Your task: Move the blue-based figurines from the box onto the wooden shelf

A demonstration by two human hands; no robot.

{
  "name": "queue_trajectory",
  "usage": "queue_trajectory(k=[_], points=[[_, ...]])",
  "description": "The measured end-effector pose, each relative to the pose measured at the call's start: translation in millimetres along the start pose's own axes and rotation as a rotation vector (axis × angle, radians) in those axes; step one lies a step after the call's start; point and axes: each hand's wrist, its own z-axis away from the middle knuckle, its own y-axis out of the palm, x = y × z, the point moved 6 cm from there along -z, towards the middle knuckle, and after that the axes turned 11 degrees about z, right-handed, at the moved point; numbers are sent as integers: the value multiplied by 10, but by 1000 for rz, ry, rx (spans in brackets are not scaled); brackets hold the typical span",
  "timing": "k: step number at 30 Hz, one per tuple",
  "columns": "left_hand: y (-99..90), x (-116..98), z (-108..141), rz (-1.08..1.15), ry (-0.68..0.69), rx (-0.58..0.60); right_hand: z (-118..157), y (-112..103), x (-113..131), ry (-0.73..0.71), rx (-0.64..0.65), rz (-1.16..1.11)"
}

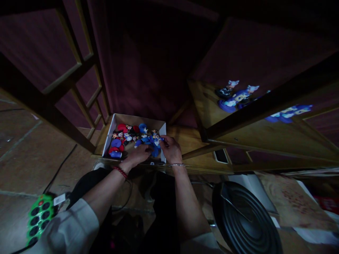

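A shallow white-walled box [109,135] on the low wooden shelf holds several small figurines in blue, red and black. My right hand [171,150], with a thin bangle at the wrist, reaches over the box's right side. Its fingers are closed on a blue figurine [158,141]. Inside the box, my left hand [139,155] has its fingers bent together beside the blue pieces; what they hold, if anything, is hidden. Red figurines [122,127] and a dark blue round base [116,143] lie left of my hands.
More figurines [238,97] stand on the raised wooden shelf [203,106] at right, partly behind a bar. A phone [220,156] lies on the lower shelf. A round black ribbed seat [246,218] stands near my right arm. On the floor at left is a green power strip [39,218] with a cable.
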Motion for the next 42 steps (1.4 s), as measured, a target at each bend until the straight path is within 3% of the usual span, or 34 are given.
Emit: queue_trajectory(k=[7, 18, 20, 24, 37, 42], points=[[27, -170, 101, -84, 135, 48, 12, -5, -8, -14, -38, -54], [189, -154, 150, -39, 219, 239, 40, 12, 42, -37, -67, -90], [131, -144, 158, -80, 192, 196, 50, 43, 42, -63, -54, -90], [-141, -134, 191, -250, 173, -35, 55, 131, 60, -117, -10, -108], [-598, -126, 370, -501, 164, -176, 111, 358, 208, -194, 125, 68], [-919, -118, 452, -653, 52, -335, 129, 413, 237, -240, 150, 92]])
